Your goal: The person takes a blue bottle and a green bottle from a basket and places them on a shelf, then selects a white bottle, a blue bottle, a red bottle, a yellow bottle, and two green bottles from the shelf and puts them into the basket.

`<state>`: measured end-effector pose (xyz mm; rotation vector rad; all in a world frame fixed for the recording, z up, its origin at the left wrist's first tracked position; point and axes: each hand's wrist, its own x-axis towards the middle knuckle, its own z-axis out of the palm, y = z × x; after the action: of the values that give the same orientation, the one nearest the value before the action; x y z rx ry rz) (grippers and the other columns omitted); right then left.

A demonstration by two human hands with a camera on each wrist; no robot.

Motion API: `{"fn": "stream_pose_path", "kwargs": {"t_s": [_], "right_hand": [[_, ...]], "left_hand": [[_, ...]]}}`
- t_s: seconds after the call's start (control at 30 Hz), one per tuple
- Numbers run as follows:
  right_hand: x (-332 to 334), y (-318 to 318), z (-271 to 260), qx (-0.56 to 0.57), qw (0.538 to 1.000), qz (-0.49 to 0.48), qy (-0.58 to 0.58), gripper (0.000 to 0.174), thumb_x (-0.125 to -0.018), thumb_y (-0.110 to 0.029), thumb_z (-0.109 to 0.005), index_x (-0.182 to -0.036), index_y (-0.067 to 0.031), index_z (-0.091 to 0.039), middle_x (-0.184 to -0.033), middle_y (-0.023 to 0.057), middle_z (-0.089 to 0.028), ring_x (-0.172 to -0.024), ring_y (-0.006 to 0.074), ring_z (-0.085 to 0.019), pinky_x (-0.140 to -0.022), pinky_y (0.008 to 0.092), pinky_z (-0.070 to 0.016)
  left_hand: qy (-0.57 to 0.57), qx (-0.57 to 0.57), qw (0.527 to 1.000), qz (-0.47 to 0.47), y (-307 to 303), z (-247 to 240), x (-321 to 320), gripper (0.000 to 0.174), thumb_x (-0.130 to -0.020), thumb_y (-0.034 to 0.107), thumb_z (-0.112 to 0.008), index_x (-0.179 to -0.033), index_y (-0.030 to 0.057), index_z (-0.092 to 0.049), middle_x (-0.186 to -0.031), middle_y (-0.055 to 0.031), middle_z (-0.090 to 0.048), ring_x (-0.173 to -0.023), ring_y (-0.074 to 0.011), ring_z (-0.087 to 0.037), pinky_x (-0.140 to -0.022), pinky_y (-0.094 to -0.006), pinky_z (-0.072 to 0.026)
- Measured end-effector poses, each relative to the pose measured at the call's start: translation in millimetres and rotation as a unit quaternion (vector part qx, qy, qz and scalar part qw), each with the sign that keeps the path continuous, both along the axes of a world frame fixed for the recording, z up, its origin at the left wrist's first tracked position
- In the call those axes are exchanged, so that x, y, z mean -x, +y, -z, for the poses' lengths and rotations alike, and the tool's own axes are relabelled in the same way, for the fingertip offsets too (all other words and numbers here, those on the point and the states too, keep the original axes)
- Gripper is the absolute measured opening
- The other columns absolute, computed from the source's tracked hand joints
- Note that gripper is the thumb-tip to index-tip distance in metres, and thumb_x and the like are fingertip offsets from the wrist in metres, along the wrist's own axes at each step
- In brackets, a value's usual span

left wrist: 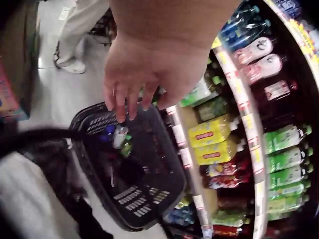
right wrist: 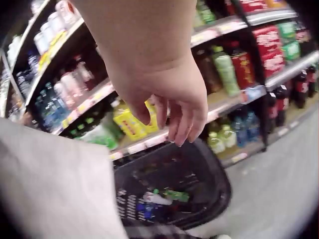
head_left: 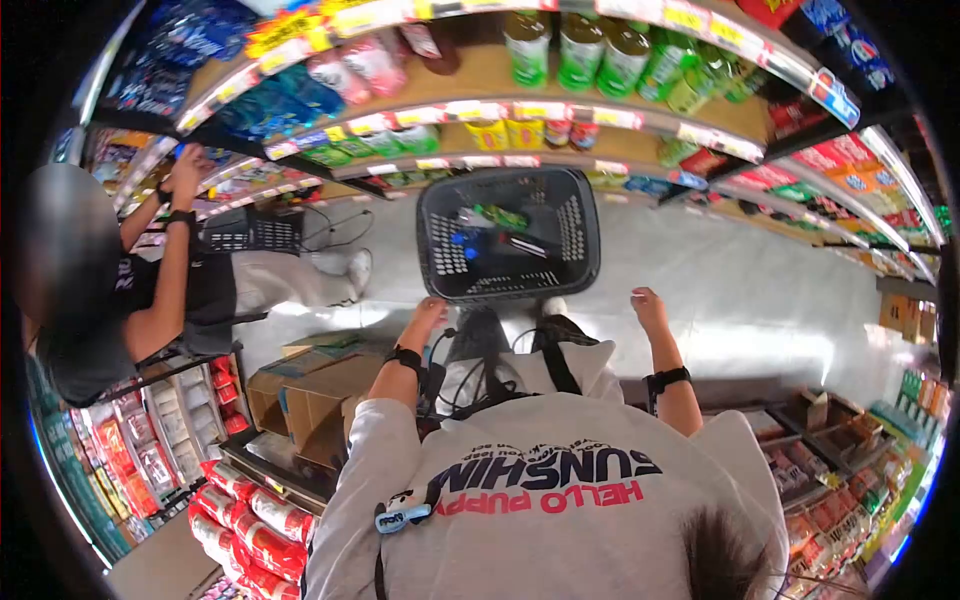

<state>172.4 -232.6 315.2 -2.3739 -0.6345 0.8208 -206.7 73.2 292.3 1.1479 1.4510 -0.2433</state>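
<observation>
The basket (head_left: 588, 262) lay low in front of the person, between them and the shelves (head_left: 480, 113), with its long axis running left to right across the body and one long side facing them. The left hand (head_left: 431, 314) was the nearer one: it hung by the basket's near left corner, just beside the rim, though whether a fingertip touched could not be told. The right hand (head_left: 649, 306) was out past the near right corner, clearly apart from the basket, so the basket lay forward and to the left of it, while for the left hand it lay forward and to the right

The hands were well apart from each other, fingers loose and pointing down, with nothing visible in either. Inside the basket were a few bottles (left wrist: 120, 137), among them one with a green cap; they sat toward one end rather than spread over the whole floor of it

Beyond the far rim, yellow packs (left wrist: 211, 141) and other drinks stood on the lower shelf. Off to the left, another person (head_left: 158, 325) had both arms raised toward the shelves, near a second basket (head_left: 250, 236)
</observation>
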Motion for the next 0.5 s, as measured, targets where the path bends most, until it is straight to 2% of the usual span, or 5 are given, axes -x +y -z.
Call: {"fn": "stream_pose_path", "kwargs": {"t_s": [0.17,0.23,0.3,0.37,0.5], "right_hand": [[-28.1,-78.0,45.8,0.059,0.972,0.179,0.141,0.025,-0.076,-0.017,-0.052,-0.098,-0.0072,-0.056,-0.080,0.0081,-0.061,-0.070,0.0149,-0.059,-0.059,0.0271,-0.0442],[-24.2,-75.5,58.6,0.039,0.951,0.226,0.207,0.025,-0.077,-0.017,-0.052,-0.099,-0.0074,-0.055,-0.081,0.0072,-0.061,-0.070,0.0142,-0.059,-0.057,0.0264,-0.0434],[-11.7,-62.6,81.6,0.007,0.927,0.245,0.285,0.025,-0.078,-0.017,-0.051,-0.100,-0.0074,-0.054,-0.081,0.0066,-0.061,-0.070,0.0144,-0.058,-0.057,0.0256,-0.0427],[7.6,-35.9,110.0,0.013,0.915,0.218,0.339,0.020,-0.081,-0.015,-0.051,-0.097,-0.0060,-0.055,-0.077,0.0068,-0.061,-0.063,0.0130,-0.057,-0.054,0.0257,-0.0427],[55.5,44.8,156.8,-0.069,0.928,0.120,0.345,0.022,-0.079,-0.016,-0.051,-0.097,-0.0036,-0.057,-0.077,0.0063,-0.061,-0.065,0.0150,-0.057,-0.056,0.0260,-0.0433]], "left_hand": [[-0.022,-0.082,0.974,0.210,-90.1,48.1,-33.7,0.034,-0.075,0.026,-0.049,-0.098,0.0017,-0.054,-0.082,-0.0134,-0.060,-0.068,-0.0220,-0.060,-0.064,-0.0334,-0.0467],[-0.014,-0.023,0.966,0.255,-110.8,-1.2,-94.1,0.033,-0.075,0.024,-0.049,-0.099,0.0028,-0.053,-0.085,-0.0159,-0.060,-0.074,-0.0255,-0.060,-0.068,-0.0338,-0.0463],[-0.070,-0.088,0.934,0.338,-131.1,45.8,-113.4,0.028,-0.079,0.022,-0.052,-0.102,0.0063,-0.051,-0.084,-0.0112,-0.060,-0.072,-0.0217,-0.058,-0.065,-0.0326,-0.0450],[-0.054,0.002,0.946,0.319,-130.2,22.5,-168.0,0.026,-0.080,0.022,-0.051,-0.100,0.0064,-0.052,-0.084,-0.0137,-0.060,-0.074,-0.0262,-0.058,-0.065,-0.0347,-0.0445],[-0.139,-0.054,0.915,0.375,-131.5,108.1,-199.7,0.024,-0.082,0.022,-0.047,-0.099,0.0057,-0.053,-0.088,-0.0176,-0.059,-0.082,-0.0333,-0.057,-0.068,-0.0386,-0.0440]]}}
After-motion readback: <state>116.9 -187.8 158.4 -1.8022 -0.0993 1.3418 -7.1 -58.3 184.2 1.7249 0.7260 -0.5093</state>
